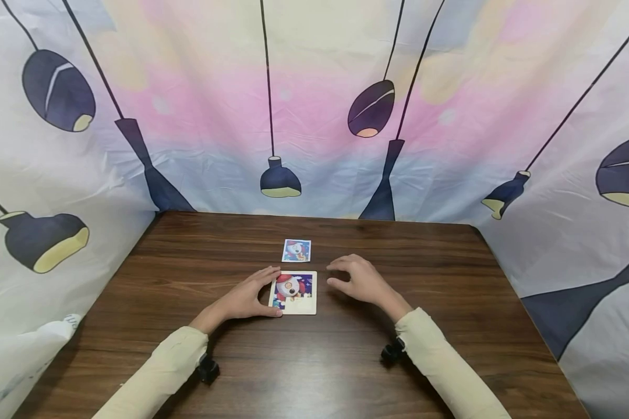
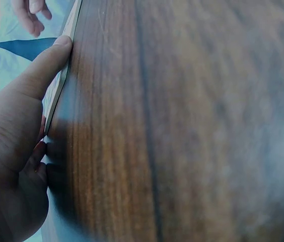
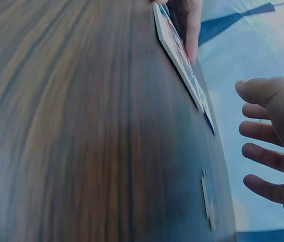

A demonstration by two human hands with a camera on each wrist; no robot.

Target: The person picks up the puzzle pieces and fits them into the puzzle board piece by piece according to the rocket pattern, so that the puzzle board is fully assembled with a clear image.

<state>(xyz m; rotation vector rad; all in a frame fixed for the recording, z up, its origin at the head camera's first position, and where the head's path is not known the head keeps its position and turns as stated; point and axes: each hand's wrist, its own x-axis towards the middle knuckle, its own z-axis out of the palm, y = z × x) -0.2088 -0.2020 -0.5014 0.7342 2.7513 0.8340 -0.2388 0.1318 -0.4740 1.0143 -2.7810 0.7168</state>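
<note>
A square jigsaw puzzle board [image 1: 306,306] with a pale frame lies flat on the table. Its picture shows a white cartoon character with red on a dark blue ground, and the lower right part is bare. My left hand [image 1: 246,297] grips the board's left side, thumb at the lower edge and fingers at the upper left corner. To the right of the board, my right hand [image 1: 364,281] hovers with loosely bent fingers, touching nothing. In the right wrist view, puzzle pieces [image 3: 209,201] lie on the table below that hand; the hand hides them in the head view.
Just behind the board lies a small picture card [image 1: 296,251] with a similar image. The brown wooden table [image 1: 424,256] ends at a cloth backdrop [image 1: 204,116] printed with lamps, which hangs at the back and both sides.
</note>
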